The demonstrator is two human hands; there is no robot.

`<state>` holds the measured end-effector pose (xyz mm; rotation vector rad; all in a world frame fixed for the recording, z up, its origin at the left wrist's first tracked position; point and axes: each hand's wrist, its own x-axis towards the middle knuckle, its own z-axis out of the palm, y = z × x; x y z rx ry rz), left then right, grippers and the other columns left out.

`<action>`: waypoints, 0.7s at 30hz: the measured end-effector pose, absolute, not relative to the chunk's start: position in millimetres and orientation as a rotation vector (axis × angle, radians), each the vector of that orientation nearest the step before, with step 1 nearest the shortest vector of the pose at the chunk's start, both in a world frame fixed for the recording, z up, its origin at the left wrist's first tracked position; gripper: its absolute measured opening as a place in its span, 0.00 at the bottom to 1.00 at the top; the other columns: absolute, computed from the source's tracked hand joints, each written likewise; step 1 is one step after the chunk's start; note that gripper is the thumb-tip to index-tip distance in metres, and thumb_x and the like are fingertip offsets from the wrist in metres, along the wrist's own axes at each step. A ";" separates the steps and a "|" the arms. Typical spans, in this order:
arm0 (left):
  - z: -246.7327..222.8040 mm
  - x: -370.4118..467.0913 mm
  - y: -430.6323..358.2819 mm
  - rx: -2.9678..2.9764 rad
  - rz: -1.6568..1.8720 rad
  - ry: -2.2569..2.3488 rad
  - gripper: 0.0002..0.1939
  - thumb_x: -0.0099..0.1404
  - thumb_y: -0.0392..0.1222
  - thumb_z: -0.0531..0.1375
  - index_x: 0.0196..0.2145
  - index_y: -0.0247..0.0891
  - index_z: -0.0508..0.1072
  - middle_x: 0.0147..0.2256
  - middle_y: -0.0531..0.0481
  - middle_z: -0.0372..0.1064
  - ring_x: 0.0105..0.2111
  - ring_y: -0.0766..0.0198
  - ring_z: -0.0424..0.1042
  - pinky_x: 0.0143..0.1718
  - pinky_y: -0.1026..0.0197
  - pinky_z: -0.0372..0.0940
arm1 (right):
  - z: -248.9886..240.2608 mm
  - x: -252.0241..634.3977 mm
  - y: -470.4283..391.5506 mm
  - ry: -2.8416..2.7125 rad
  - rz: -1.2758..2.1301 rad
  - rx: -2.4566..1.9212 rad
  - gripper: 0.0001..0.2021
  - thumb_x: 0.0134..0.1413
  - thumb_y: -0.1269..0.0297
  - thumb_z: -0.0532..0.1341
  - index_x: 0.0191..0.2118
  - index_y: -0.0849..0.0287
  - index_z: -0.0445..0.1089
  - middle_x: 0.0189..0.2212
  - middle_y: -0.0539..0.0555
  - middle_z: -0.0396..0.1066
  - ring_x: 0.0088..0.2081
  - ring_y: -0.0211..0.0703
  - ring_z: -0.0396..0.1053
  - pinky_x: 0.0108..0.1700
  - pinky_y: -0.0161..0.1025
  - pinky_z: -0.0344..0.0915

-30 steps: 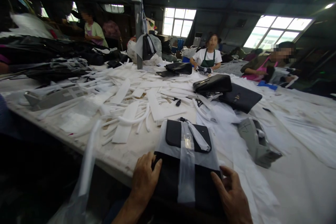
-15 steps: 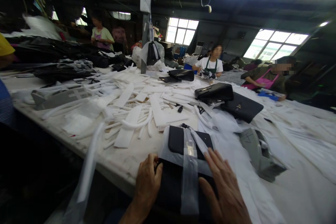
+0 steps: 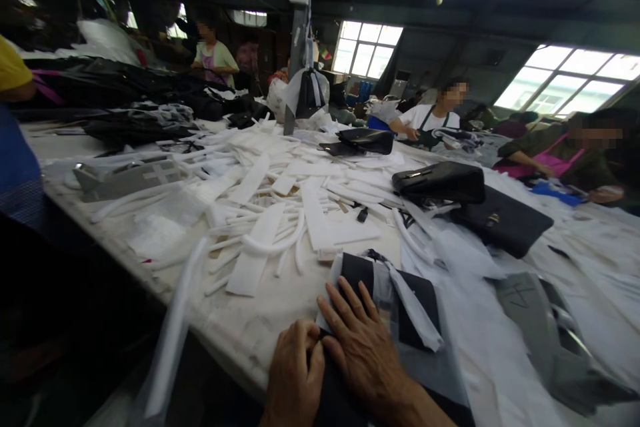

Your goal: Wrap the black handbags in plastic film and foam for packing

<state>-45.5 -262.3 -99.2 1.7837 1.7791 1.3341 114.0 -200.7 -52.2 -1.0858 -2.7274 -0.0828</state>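
Note:
A black handbag (image 3: 419, 303) lies at the table's front edge, partly covered by translucent wrapping sheet and a strip of the same down its middle. At its left edge my left hand (image 3: 295, 370) is closed, thumb and fingers pinching the black border. My right hand (image 3: 363, 340) rests flat on the bag with fingers spread, its thumb close to the left hand's fingertips. A white-wrapped strap (image 3: 413, 310) lies slanting across the flap. The bag's lower part is hidden by my hands and the frame's bottom edge.
White foam strips and tubes (image 3: 265, 233) cover the table's middle. Black bags (image 3: 440, 183) lie further right, a grey moulded tool (image 3: 545, 327) beside mine. A post (image 3: 300, 47) rises behind. Co-workers stand across the table; a yellow sleeve (image 3: 13, 70) shows at left.
My right hand has moved from the bag's right side across to its left, beside my left hand. My left hand keeps its pinch on the edge. The view has turned left and downward.

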 end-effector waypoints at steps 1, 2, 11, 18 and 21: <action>-100.2 -46.7 -262.1 1.827 1.338 1.760 0.05 0.66 0.36 0.51 0.36 0.42 0.66 0.31 0.50 0.70 0.32 0.60 0.72 0.34 0.59 0.68 | -53.5 113.7 -200.4 -2.732 -0.083 -1.083 0.33 0.58 0.66 0.59 0.67 0.45 0.46 0.68 0.45 0.43 0.68 0.53 0.39 0.66 0.59 0.41; -100.6 -47.8 -261.9 1.872 1.341 1.736 0.05 0.66 0.35 0.51 0.36 0.42 0.66 0.31 0.50 0.70 0.32 0.60 0.72 0.34 0.60 0.68 | -54.1 113.0 -200.1 -2.738 -0.084 -1.080 0.34 0.58 0.65 0.59 0.67 0.45 0.46 0.68 0.45 0.43 0.68 0.54 0.39 0.66 0.59 0.42; -96.6 -47.5 -261.0 1.953 1.334 1.781 0.06 0.66 0.34 0.51 0.36 0.42 0.66 0.31 0.50 0.70 0.32 0.60 0.72 0.34 0.59 0.67 | -18.9 107.9 -198.2 -2.758 0.122 -1.152 0.28 0.66 0.57 0.51 0.68 0.47 0.43 0.67 0.48 0.45 0.68 0.50 0.41 0.65 0.59 0.47; -113.6 -41.0 -258.6 1.838 1.382 1.844 0.08 0.67 0.38 0.48 0.38 0.41 0.66 0.31 0.48 0.70 0.32 0.58 0.71 0.34 0.58 0.66 | -26.2 98.9 -186.3 -2.631 -0.079 -1.270 0.30 0.62 0.57 0.55 0.67 0.48 0.47 0.68 0.50 0.42 0.68 0.56 0.39 0.65 0.62 0.44; -115.0 -39.8 -254.6 1.821 1.389 1.840 0.08 0.67 0.38 0.48 0.37 0.42 0.67 0.30 0.48 0.70 0.31 0.58 0.71 0.34 0.58 0.65 | -51.0 100.7 -181.2 -2.664 -0.138 -1.244 0.28 0.61 0.60 0.56 0.66 0.47 0.51 0.68 0.50 0.43 0.67 0.58 0.41 0.64 0.63 0.45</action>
